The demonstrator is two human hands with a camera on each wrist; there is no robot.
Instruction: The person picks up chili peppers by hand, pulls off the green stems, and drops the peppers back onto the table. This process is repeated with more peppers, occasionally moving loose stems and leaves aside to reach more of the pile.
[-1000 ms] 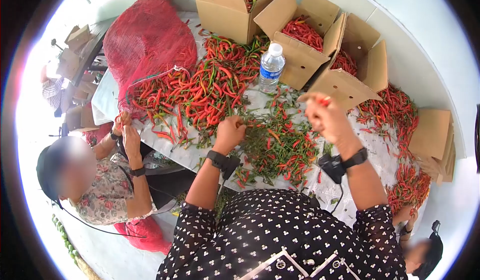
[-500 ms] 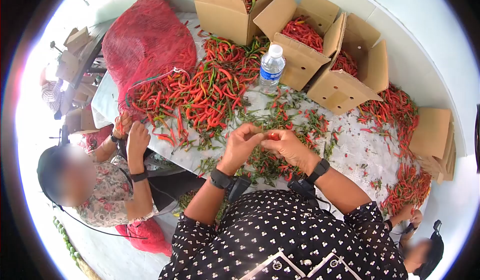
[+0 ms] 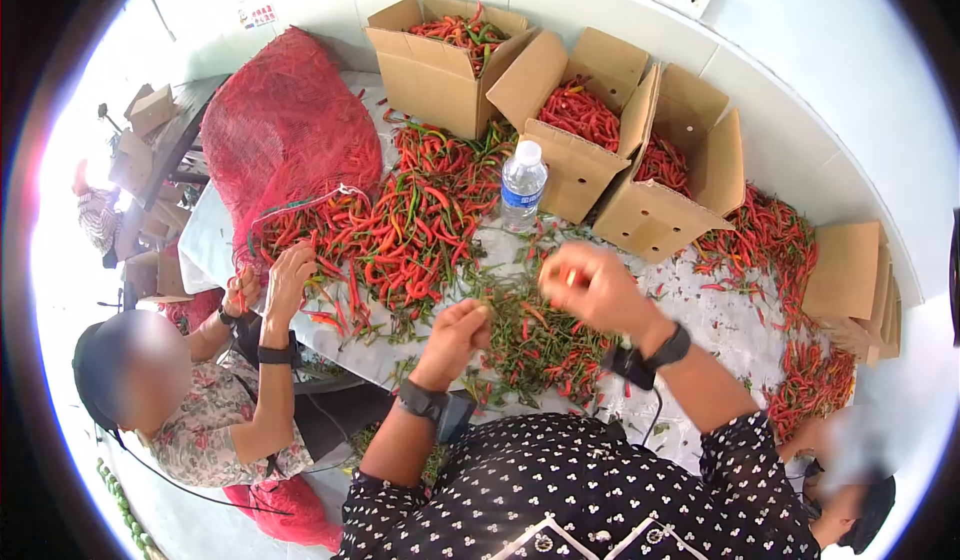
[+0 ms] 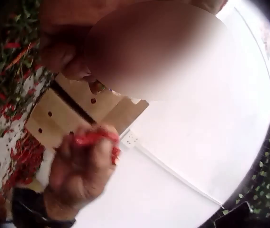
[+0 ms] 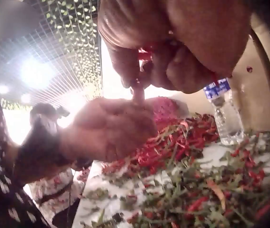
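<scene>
My right hand point(image 3: 597, 292) is raised over the table, its fingers curled around red chilies point(image 4: 94, 138) that show between them in both wrist views. Lower and to its left, my left hand point(image 3: 452, 344) has thumb and fingertips pinched together; a small greenish stem bit point(image 4: 97, 87) shows at the tips in the left wrist view. Both hands hover close above a heap of green stems and small red chilies point(image 3: 545, 355). Beyond lies a larger pile of red and green chilies point(image 3: 420, 220).
A water bottle point(image 3: 523, 198) stands before open cardboard boxes point(image 3: 655, 225) of chilies along the wall. A red mesh bag point(image 3: 290, 120) lies at the back left. One person point(image 3: 225, 410) works at the left, another point(image 3: 840, 500) at the lower right. More red chilies point(image 3: 765, 245) spread at right.
My right hand moved from high right to meet my left hand at the middle, then parted up and right again. The view has tilted slightly upward.
</scene>
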